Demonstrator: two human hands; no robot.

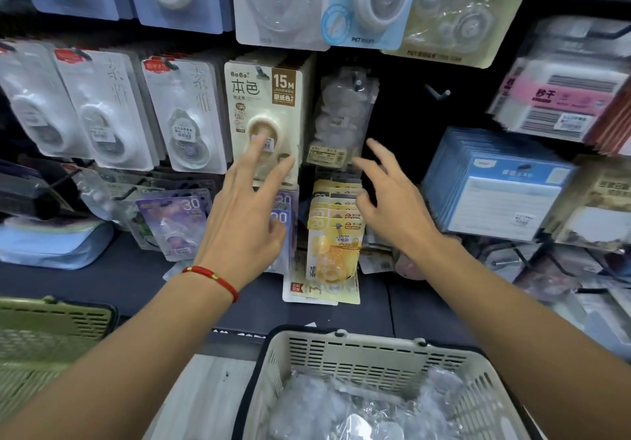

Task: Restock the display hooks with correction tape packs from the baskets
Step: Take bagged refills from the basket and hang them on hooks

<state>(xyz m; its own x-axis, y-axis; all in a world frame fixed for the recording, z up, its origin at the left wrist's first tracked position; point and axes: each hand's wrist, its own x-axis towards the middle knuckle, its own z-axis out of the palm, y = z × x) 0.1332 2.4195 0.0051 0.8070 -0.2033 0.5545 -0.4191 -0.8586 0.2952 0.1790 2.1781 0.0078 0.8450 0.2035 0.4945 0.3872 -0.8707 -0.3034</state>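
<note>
Both hands are raised toward a black display wall hung with correction tape packs. The left hand [244, 215], a red cord [211, 277] tied at its wrist, is held with the grip released: the fingers are straight and spread, and the fingertips [261, 140] lie over the front of a beige pack [264, 115] marked 15M (whether they press it or merely hover cannot be told). The right hand [392, 200] is likewise released, its fingers loosely bent and grasping nothing, just beside a clear bag [343, 115] that hangs from a hook to the right of the beige pack. Right of that bag a bare hook [438, 92] is seen on the dark board. Below the hands, yellow packs [333, 234] hang in an overlapping stack, and purple packs [174, 221] marked 30 hang to their left. White packs [112, 111] fill the hooks left of the beige one, and blue packs [491, 183] are stacked at the right. At the bottom, a cream basket [375, 350] is seen between the forearms, holding crumpled clear wrapping [358, 405] whose contents cannot be made out. A green basket [51, 323] is set at the lower left edge.
</note>
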